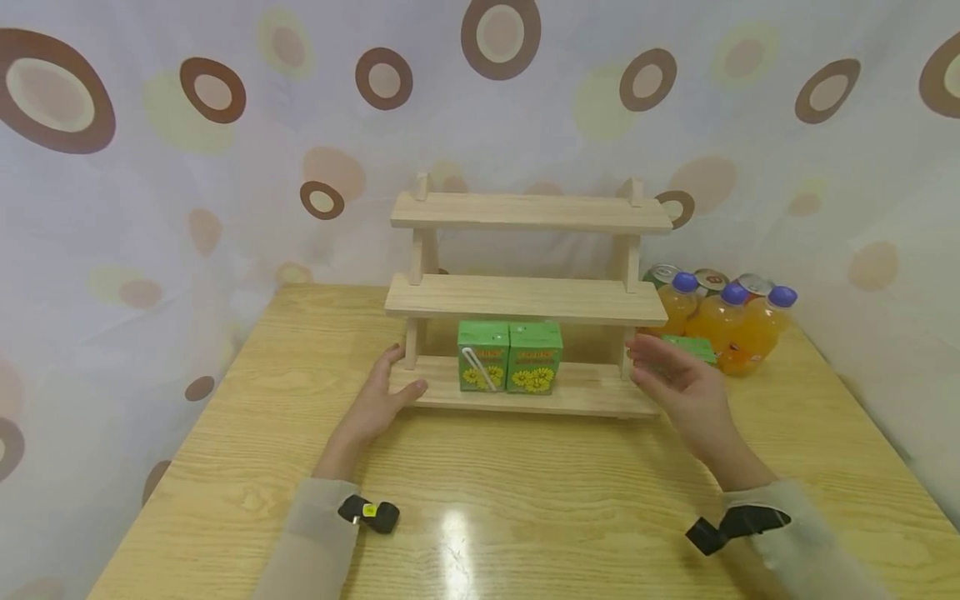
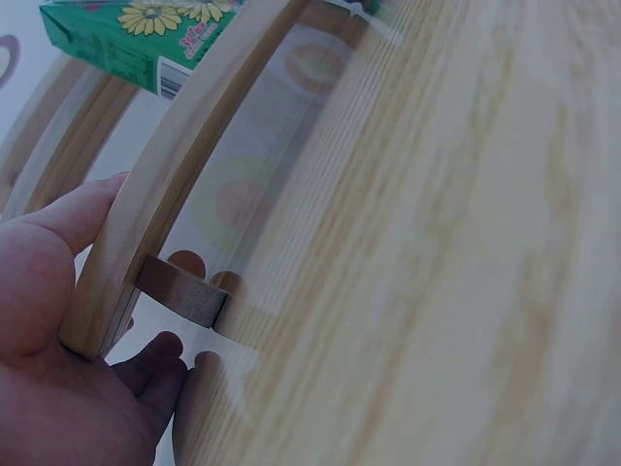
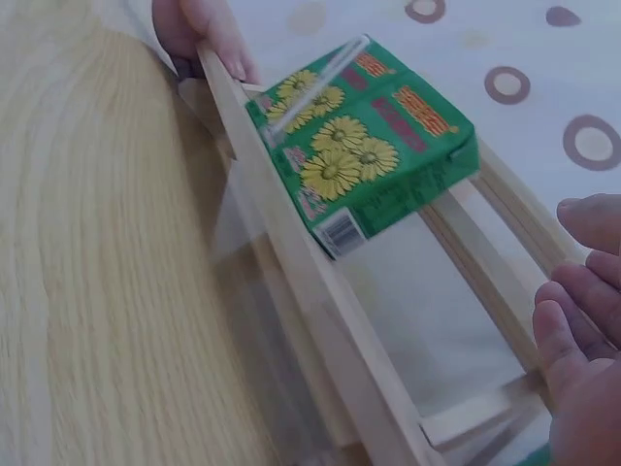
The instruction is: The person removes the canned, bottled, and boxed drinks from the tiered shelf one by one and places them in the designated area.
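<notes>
A three-tier wooden display rack (image 1: 525, 298) stands on the table, with two green drink cartons (image 1: 534, 358) side by side on its lowest board. Yellow flowers decorate the cartons, and a white straw (image 1: 478, 368) is fixed to the left one. My left hand (image 1: 375, 404) grips the left end of the lowest board; the left wrist view shows the thumb over the board and the fingertips (image 2: 165, 349) beneath. Beside the rack's right upright, my right hand (image 1: 686, 396) has its fingers loosely bent and holds nothing. In the right wrist view its fingers (image 3: 572, 316) are apart from the cartons.
Right of the rack stand several orange drink bottles (image 1: 757, 333) with blue caps, and drink cans (image 1: 711, 282) behind them. Another green carton (image 1: 693, 348) lies partly hidden behind my right hand. A patterned curtain (image 1: 187, 192) hangs behind the wooden table (image 1: 480, 467).
</notes>
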The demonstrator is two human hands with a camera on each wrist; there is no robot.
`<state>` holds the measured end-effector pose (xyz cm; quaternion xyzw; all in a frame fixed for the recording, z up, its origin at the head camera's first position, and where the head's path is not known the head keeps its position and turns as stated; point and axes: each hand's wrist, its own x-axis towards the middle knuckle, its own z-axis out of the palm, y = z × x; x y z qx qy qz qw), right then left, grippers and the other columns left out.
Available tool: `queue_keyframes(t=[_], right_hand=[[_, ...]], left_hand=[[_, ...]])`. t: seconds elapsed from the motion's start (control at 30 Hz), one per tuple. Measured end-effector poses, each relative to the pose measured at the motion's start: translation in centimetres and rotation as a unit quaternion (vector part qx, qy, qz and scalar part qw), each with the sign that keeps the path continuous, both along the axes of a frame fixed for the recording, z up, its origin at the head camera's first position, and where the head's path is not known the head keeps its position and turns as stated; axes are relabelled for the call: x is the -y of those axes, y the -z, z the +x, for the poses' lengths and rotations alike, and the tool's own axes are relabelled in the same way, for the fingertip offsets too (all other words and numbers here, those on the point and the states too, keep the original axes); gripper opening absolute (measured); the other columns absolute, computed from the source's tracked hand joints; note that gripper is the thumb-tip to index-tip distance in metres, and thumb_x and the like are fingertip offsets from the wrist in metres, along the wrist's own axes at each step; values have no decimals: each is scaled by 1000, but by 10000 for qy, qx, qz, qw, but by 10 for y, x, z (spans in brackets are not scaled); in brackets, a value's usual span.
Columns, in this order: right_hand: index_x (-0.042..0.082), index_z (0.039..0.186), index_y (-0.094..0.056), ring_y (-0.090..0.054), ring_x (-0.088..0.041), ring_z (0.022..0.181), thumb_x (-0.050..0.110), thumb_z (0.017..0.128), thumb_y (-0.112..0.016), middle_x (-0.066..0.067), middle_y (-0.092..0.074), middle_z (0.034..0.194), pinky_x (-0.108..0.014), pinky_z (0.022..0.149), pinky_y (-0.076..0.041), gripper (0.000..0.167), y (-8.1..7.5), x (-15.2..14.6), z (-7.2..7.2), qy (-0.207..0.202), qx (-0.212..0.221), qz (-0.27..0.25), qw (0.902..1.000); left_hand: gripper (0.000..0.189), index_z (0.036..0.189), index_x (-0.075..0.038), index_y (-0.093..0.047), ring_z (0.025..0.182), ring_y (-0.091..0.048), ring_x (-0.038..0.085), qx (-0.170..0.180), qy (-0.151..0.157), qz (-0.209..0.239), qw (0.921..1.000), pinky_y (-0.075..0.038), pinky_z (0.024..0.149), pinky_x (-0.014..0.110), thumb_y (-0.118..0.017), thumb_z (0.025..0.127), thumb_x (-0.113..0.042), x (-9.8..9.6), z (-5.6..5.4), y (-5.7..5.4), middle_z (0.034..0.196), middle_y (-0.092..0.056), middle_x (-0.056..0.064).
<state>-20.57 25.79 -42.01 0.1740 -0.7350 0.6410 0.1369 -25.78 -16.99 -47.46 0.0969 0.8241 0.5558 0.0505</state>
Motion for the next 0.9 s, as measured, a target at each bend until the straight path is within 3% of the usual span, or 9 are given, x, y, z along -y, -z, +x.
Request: queue_keyframes(t=[0.2, 0.43, 0.67, 0.9], right_hand=[[-5, 134, -55, -58, -23, 119, 1, 93, -66, -11, -61, 131, -24, 95, -48, 42, 7, 22, -7, -201, 138, 69, 9997], [-6, 139, -49, -53, -33, 126, 3, 93, -68, -25, -52, 138, -25, 99, -46, 51, 8, 45, -21, -335, 294, 187, 9988], [1, 147, -42, -42, -32, 136, 8, 93, -69, -17, -44, 148, -31, 107, -40, 61, 6, 66, -33, -616, 464, 289, 9966], [5, 146, -46, -48, -26, 132, 13, 93, -70, -10, -50, 145, -40, 108, -39, 58, 9, 84, -42, -461, 299, 487, 9973]], left_hand=[[72, 155, -18, -23, 149, -1, 30, -34, 19, 15, 10000, -6, 117, 58, -63, 98, -34, 1, -1, 2, 164, -6, 7], [71, 155, -17, -23, 149, -1, 32, -22, 37, 96, 9999, -5, 117, 59, -63, 98, -33, 0, 0, 2, 164, -5, 8], [72, 156, -15, -23, 149, 0, 35, -51, 38, 109, 9999, -3, 116, 60, -63, 98, -30, 0, -2, 1, 164, -5, 13], [71, 155, -18, -25, 149, -3, 32, -28, 3, 37, 10000, -5, 116, 59, -64, 97, -32, 0, -3, 3, 164, -7, 9]])
